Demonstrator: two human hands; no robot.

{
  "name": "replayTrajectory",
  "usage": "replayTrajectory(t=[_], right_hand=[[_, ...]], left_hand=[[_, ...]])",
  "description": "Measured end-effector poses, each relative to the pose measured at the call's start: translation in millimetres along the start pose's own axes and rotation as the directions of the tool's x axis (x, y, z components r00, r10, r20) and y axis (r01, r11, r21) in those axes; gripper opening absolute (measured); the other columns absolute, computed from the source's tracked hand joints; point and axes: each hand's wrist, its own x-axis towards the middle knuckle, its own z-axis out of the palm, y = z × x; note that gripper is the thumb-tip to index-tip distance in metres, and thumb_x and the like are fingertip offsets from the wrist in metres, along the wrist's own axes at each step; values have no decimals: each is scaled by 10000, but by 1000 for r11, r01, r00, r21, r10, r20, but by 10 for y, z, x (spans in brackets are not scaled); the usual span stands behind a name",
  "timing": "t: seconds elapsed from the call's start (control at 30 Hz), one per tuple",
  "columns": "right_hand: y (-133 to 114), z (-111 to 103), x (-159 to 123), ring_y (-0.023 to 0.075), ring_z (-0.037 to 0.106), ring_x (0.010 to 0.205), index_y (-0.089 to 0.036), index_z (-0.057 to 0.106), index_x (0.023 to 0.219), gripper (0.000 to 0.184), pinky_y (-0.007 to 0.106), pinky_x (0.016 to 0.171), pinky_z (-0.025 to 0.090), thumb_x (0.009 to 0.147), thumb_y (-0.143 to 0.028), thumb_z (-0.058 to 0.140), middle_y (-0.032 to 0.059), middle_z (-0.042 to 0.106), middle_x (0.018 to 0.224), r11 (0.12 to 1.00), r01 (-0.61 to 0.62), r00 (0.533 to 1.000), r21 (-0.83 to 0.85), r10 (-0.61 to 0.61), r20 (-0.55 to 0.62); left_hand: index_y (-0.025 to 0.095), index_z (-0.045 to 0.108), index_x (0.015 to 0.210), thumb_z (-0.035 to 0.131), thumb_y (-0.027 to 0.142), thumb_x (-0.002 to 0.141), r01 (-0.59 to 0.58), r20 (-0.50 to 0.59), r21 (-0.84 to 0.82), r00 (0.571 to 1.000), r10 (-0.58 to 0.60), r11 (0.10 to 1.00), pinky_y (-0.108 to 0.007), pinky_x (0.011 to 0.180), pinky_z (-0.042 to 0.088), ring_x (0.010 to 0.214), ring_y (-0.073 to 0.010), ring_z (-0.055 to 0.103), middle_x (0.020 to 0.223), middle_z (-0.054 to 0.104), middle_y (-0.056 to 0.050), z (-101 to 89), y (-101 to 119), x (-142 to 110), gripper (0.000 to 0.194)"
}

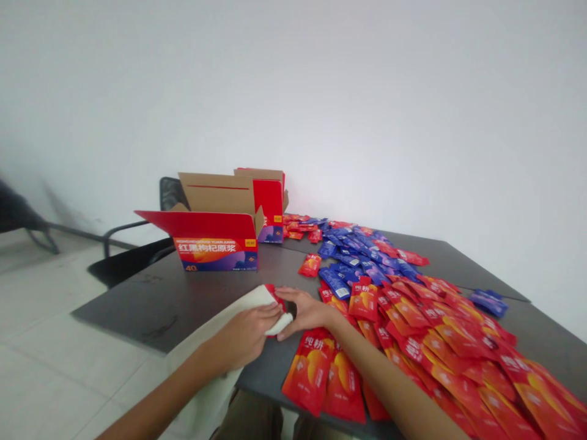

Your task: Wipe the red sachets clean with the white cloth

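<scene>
Near the table's front edge, my left hand (247, 335) is closed on a white cloth (217, 325), bunched under its fingers. The cloth lies over a red pouch (275, 294), of which only small edges show. My right hand (306, 310) curves around the pouch from the right, with fingers at its far edge and thumb at the near one. Beside my right forearm, a big pile of red pouches (422, 311) spreads over the table, some lying flat near the front edge. Blue pouches (362, 250) lie heaped farther back.
An open red and blue carton (217, 253) stands at the back left of the dark table (206, 293), its flaps raised. Another carton (270, 208) is behind it. A black chair (132, 260) stands past the left table edge. A white wall (367, 122) runs behind.
</scene>
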Motion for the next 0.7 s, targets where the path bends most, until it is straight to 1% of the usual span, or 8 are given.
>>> replayTrajectory(t=[0.07,0.2,0.27,0.33,0.43,0.5,0.6,0.7], right_hand=[[-6,2,-1,321,362,1379,-192,424,1407,1124,470,1156,235,426,-517,865,156,412,1476,1000,-8,1000,-14,8,2],[-85,-30,-9,292,398,1360,-243,497,1355,969,457,1151,246,493,-519,842,113,462,1449,998,63,998,-11,-63,-8],[-111,-40,-16,278,405,1356,-276,520,1333,908,451,1152,246,515,-514,836,85,470,1446,996,85,996,5,-85,-4],[-111,-37,-21,285,393,1364,-265,494,1355,953,459,1154,241,504,-518,839,97,460,1453,998,53,999,21,-53,-2],[-95,-21,-19,307,380,1372,-218,440,1396,1084,467,1151,245,443,-520,859,138,444,1458,1000,10,1000,20,-10,-7],[-99,-20,-16,320,372,1374,-203,443,1395,1104,479,1152,236,426,-527,861,150,439,1459,1000,2,1000,2,-2,-4],[-124,-35,-14,318,359,1382,-245,481,1367,1005,495,1154,218,476,-544,839,114,455,1454,1000,23,1000,-4,-23,5],[-123,-40,-18,295,392,1364,-300,529,1320,903,462,1147,247,500,-521,839,64,481,1439,997,78,997,6,-78,-5]], left_hand=[[125,505,1345,400,33,772,-5,-3,-14,1000,5,1000,-303,1141,292,1323,-159,436,1404,507,-95,-10,16,-7,590],[105,511,1337,391,36,798,182,-6,26,983,-182,983,-343,1112,338,1290,-202,481,1393,507,-132,-75,-200,141,557],[94,508,1338,387,43,807,239,4,49,971,-239,970,-360,1097,355,1277,-215,496,1386,509,-150,-80,-264,183,547],[108,500,1344,393,61,812,198,9,37,980,-198,980,-352,1110,338,1296,-201,474,1401,498,-136,-58,-215,150,545],[123,488,1357,392,55,794,57,21,-17,998,-57,998,-316,1146,279,1339,-159,415,1428,476,-101,-26,-36,29,575],[119,496,1352,386,39,776,33,26,-46,999,-32,998,-305,1149,273,1337,-155,416,1423,483,-98,-40,12,-1,591],[123,521,1332,382,62,800,151,20,-18,988,-151,988,-344,1123,323,1293,-198,478,1397,509,-112,-96,-121,90,553],[106,522,1327,370,61,809,260,19,43,965,-261,965,-379,1088,367,1262,-231,512,1373,526,-139,-117,-272,190,542]])
